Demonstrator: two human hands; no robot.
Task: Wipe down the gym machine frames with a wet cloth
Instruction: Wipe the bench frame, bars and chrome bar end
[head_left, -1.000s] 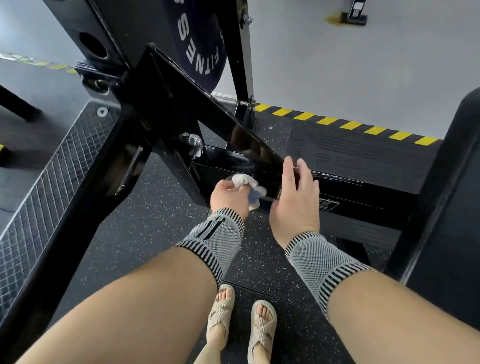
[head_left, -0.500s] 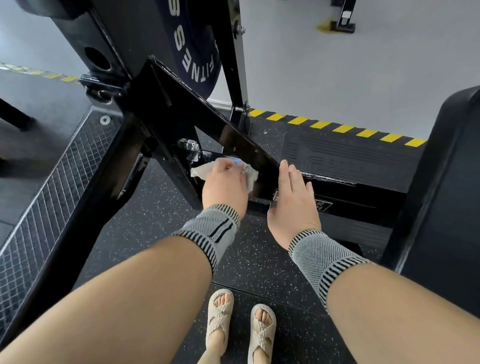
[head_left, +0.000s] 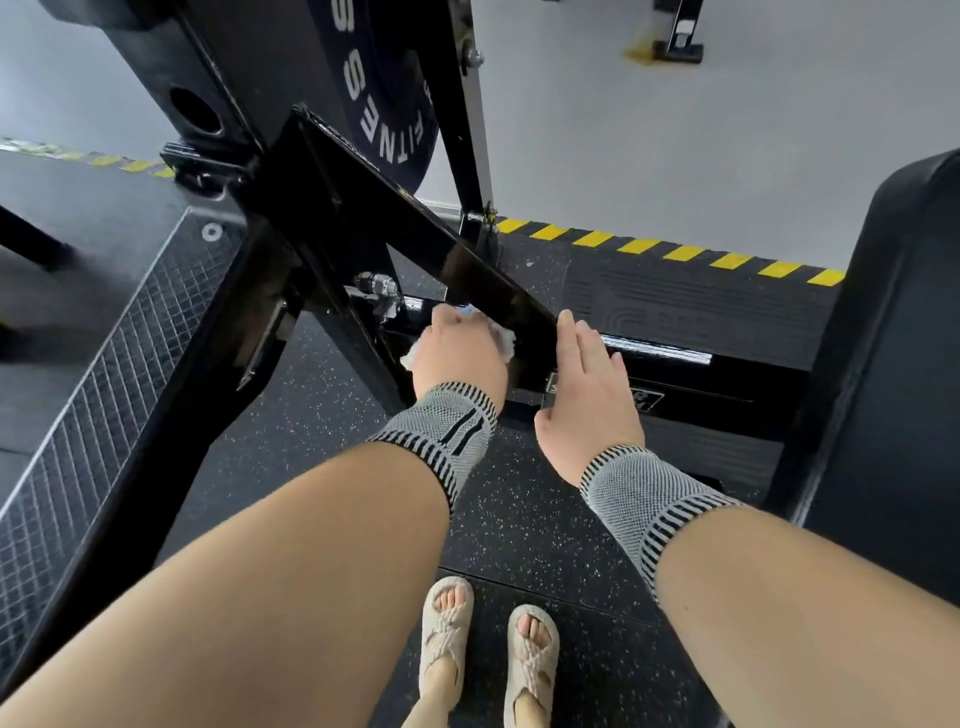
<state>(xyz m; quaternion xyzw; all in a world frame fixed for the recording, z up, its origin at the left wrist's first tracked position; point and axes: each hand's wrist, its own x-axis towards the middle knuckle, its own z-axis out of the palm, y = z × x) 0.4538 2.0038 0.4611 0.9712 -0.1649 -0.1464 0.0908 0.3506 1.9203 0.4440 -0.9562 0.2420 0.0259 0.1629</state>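
Left hand (head_left: 460, 353) bunches cloth (head_left: 503, 340) under slanted frame bar (head_left: 415, 228); right hand (head_left: 589, 395), fingers spread, rests on its edge.

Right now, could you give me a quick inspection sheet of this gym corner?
Surface: black speckled floor.
Job's things: white cloth pressed on the glossy black machine frame.
Clutter: nothing seen.
Grippers: left hand grips the cloth; right hand rests flat, fingers straight, on the frame.
Cables: nothing seen.
Surroundings: weight plate, yellow-black hazard stripe, metal grid platform, black pad.
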